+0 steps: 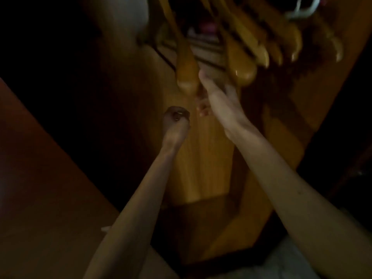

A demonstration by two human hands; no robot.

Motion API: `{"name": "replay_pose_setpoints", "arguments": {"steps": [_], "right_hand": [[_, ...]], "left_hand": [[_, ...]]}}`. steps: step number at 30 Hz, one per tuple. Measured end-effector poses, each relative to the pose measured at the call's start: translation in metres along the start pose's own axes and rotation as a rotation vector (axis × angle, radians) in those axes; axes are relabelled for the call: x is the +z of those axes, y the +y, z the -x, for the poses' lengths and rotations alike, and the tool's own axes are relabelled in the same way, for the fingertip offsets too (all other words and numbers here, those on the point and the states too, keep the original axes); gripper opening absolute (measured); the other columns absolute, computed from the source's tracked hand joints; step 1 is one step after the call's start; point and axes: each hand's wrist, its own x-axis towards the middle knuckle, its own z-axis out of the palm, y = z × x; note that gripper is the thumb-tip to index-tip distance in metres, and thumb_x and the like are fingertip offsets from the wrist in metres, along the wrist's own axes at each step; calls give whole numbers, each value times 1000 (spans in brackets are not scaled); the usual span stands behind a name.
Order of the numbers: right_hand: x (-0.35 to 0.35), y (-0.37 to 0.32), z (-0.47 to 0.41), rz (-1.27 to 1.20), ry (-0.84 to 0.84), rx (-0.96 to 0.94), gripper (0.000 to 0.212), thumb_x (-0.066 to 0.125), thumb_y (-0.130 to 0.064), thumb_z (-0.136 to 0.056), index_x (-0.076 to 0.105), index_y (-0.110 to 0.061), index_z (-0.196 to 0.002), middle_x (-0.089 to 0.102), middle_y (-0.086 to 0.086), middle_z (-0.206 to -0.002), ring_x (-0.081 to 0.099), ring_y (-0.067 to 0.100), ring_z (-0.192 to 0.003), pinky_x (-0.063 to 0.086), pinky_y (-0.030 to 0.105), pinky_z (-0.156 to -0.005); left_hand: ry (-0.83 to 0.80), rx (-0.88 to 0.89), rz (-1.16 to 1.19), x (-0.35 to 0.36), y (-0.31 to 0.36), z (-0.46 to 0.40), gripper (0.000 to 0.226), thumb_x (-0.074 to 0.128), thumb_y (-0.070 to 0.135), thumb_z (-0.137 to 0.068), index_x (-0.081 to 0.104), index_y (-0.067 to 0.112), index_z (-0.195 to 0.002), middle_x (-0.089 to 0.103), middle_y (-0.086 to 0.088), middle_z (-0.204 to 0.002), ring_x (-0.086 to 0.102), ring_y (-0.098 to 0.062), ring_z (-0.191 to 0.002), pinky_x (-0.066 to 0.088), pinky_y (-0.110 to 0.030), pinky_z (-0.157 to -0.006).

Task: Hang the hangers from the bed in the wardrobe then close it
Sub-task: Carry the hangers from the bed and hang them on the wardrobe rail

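Several wooden hangers [243, 65] hang in a row at the top of the open wardrobe [201, 158], their rounded ends pointing down at me. One more hanger [186, 73] hangs apart to their left. My right hand [218, 99] reaches up between them, thumb raised, and appears to grip the dark lower bars of a hanger just under the row. My left hand [176, 118] is lower and to the left, its fingers curled into a fist with nothing visible in it. The picture is dark and blurred.
The wardrobe's pale wooden back panel fills the middle. A reddish-brown wardrobe door [40, 178] stands open at the left. A white plastic hanger [304, 9] shows at the top right. Light fabric [281, 262] lies at the bottom edge.
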Motion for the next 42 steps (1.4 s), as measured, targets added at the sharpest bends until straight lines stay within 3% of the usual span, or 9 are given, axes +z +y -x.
{"name": "replay_pose_setpoints", "arguments": {"steps": [5, 9, 12, 19, 22, 26, 29, 35, 42], "right_hand": [[-27, 104, 60, 101, 67, 185, 33, 54, -39, -102, 70, -11, -99, 70, 2, -81, 65, 10, -65, 55, 26, -61], [-65, 225, 121, 266, 55, 521, 15, 59, -23, -99, 71, -14, -96, 73, 1, -85, 70, 11, -72, 62, 33, -75], [-101, 314, 185, 272, 95, 806, 19, 57, -15, -98, 71, -5, -106, 73, 17, -104, 68, 21, -82, 60, 44, -84], [-175, 428, 400, 119, 447, 1272, 26, 62, -20, -94, 74, 2, -98, 71, 10, -75, 59, 17, -52, 51, 29, -55], [-186, 449, 500, 6, 640, 1405, 21, 63, -23, -88, 75, -8, -79, 73, 12, -79, 66, 25, -65, 56, 36, -67], [-176, 453, 608, -161, 912, 1496, 22, 62, -23, -86, 75, -6, -93, 74, 16, -97, 70, 31, -90, 59, 39, -83], [-162, 453, 666, -280, 1043, 1547, 25, 61, -28, -84, 74, -7, -83, 75, 14, -90, 69, 30, -83, 58, 36, -75], [-167, 447, 738, -530, 1351, 1523, 25, 60, -20, -89, 76, -1, -89, 76, 16, -88, 71, 30, -79, 60, 41, -78], [-297, 435, 803, -473, 1517, 1420, 23, 60, -21, -90, 74, -5, -82, 73, 13, -84, 67, 24, -75, 59, 38, -79]], "left_hand": [[-539, -260, -282, 37, -129, 71, 8, 59, 7, -95, 66, 6, -91, 66, -7, -76, 57, -16, -56, 45, -20, -45], [-972, -338, -557, 73, -211, 148, 12, 58, 16, -99, 69, 16, -96, 69, -5, -83, 62, -10, -59, 51, -21, -51], [-1248, -452, -736, 95, -267, 213, 25, 52, 17, -103, 64, 3, -121, 66, -7, -89, 60, -11, -63, 50, -25, -59], [-1721, -367, -1106, 113, -330, 351, 27, 53, 13, -102, 65, 0, -122, 70, -13, -99, 66, -18, -77, 53, -24, -60], [-1838, -216, -1271, 135, -339, 412, 21, 56, 12, -98, 72, 1, -102, 74, -13, -90, 68, -19, -72, 58, -30, -64], [-2021, 12, -1384, 174, -338, 504, 17, 55, 13, -99, 71, 7, -97, 70, -5, -78, 67, -15, -66, 58, -28, -62], [-2158, 166, -1382, 204, -331, 581, 17, 57, 14, -98, 71, 5, -96, 69, -4, -71, 63, -12, -55, 50, -19, -44], [-2256, 464, -1404, 253, -307, 696, 27, 57, 10, -95, 64, 13, -69, 66, -3, -64, 56, -11, -47, 41, -16, -36], [-2178, 537, -1439, 322, -275, 774, 30, 57, 7, -97, 62, 12, -68, 63, -4, -65, 56, -13, -46, 44, -19, -39]]}}
